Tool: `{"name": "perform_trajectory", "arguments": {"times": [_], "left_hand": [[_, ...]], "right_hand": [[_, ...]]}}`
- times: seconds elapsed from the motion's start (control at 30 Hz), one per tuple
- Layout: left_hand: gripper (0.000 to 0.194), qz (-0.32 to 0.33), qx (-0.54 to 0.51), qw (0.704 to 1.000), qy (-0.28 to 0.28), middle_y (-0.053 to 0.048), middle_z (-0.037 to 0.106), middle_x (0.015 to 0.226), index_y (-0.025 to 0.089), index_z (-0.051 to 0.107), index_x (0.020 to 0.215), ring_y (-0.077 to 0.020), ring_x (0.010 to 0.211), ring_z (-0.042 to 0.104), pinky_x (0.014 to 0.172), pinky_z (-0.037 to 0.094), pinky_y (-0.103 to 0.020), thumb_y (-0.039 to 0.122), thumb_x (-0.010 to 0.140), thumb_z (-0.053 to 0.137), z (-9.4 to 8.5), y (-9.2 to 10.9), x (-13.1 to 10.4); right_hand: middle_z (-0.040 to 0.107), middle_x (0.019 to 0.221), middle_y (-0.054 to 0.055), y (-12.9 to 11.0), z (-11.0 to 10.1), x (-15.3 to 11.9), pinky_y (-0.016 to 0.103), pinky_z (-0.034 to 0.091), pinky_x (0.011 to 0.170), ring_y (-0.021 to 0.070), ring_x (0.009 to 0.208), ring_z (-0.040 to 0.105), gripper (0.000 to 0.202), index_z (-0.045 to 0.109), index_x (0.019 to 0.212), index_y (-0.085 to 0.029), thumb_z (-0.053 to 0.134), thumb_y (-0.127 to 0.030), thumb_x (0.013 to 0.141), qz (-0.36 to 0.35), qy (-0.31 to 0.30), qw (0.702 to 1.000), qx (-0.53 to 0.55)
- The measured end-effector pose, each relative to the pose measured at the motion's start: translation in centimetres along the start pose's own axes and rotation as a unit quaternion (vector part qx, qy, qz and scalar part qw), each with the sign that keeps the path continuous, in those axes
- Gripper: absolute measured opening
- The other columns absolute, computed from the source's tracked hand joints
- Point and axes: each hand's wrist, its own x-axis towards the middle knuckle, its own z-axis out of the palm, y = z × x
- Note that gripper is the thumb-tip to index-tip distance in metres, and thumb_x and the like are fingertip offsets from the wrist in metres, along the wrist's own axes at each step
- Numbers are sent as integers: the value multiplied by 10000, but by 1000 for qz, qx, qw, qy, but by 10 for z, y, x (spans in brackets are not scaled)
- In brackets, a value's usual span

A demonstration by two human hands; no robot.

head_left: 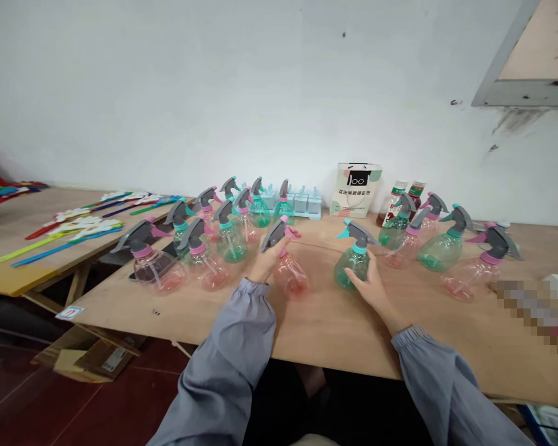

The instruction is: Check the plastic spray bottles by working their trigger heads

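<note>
with the clock face laid flat on the wooden table (325,334), centre midway between the hands and twelve toward the wall (167,93), both hands are occupied. left hand (266,263), at nine: wrapped about the grey head and neck of a pink spray bottle (294,277), fingers curled and pressed to it, the trigger showing just past them; fingertips partly hidden. right hand (374,285), at three: thumb laid across the near face of a green spray bottle (351,261), other fingers behind the body, so the bottle is pinched between; exact spread of those fingers cannot be told. the two held bottles are apart, heads uppermost; cannot tell whether either base is lifted. between nine and ten: a group of similar bottles, pink and green, nearest being a clear pink one (158,272) with pink collar. between two and three: a smaller group, including a green one (439,251) and, at its outer end, a tilted-looking pink one (467,279). just short of twelve: pale blue moulds (307,204). at one: a paper bag (353,201) printed with spectacles, upright near the wall. at two: red-filled bottles (416,193) behind the sprayers. well out between nine and ten: a second table (41,263) bearing coloured strips (51,251).
</note>
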Motion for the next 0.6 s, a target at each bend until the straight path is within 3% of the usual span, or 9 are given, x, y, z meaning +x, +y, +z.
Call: {"name": "perform_trajectory", "arguments": {"times": [0.07, 0.13, 0.27, 0.47, 0.53, 0.6], "left_hand": [[245, 40, 71, 997, 8, -52, 727, 959, 210, 721, 925, -209, 957, 658, 926, 473, -329, 392, 760, 717, -8, 1, 4], [228, 56, 148, 987, 16, -33, 709, 854, 210, 734, 907, -209, 908, 647, 918, 464, -327, 357, 734, 748, -16, 0, 8], [276, 25, 216, 976, 19, 12, 627, 667, 202, 735, 889, -190, 738, 600, 797, 460, -306, 348, 664, 800, -25, -12, 9], [331, -55, 337, 940, 26, -52, 679, 839, 201, 676, 905, -274, 901, 649, 898, 459, -398, 404, 672, 795, -38, -34, 6], [463, -76, 372, 924, 46, -109, 684, 1034, 201, 633, 983, -331, 1080, 617, 976, 436, -461, 474, 656, 814, -46, -39, 10], [637, -96, 410, 905, 66, -175, 598, 1289, 205, 572, 1108, -395, 1277, 504, 1049, 381, -530, 539, 631, 831, -52, -42, 15]], "right_hand": [[482, 1453, 199, 1, 0, 0, 574, 378, 1148, 341, 1354, 493, 874, 335, 1450, -201, 698, -623, 777, -2, 0, 1000, 1], [483, 1450, 196, 2, 1, 0, 570, 381, 1147, 338, 1351, 496, 866, 339, 1448, -204, 697, -621, 779, -3, -2, 1000, 4], [495, 1435, 190, 2, 1, 1, 575, 390, 1135, 334, 1334, 508, 855, 344, 1446, -212, 692, -624, 782, -6, 0, 1000, 6], [505, 1425, 188, 3, 1, 1, 576, 389, 1137, 337, 1328, 514, 864, 343, 1452, -209, 694, -625, 781, -13, 0, 1000, 1], [511, 1419, 185, 3, 2, 1, 573, 393, 1136, 335, 1322, 520, 868, 342, 1453, -209, 697, -625, 780, -14, 2, 1000, 3], [509, 1419, 189, 3, 2, 1, 577, 396, 1132, 338, 1322, 518, 874, 337, 1453, -205, 693, -632, 778, -9, 2, 1000, 3]]}}
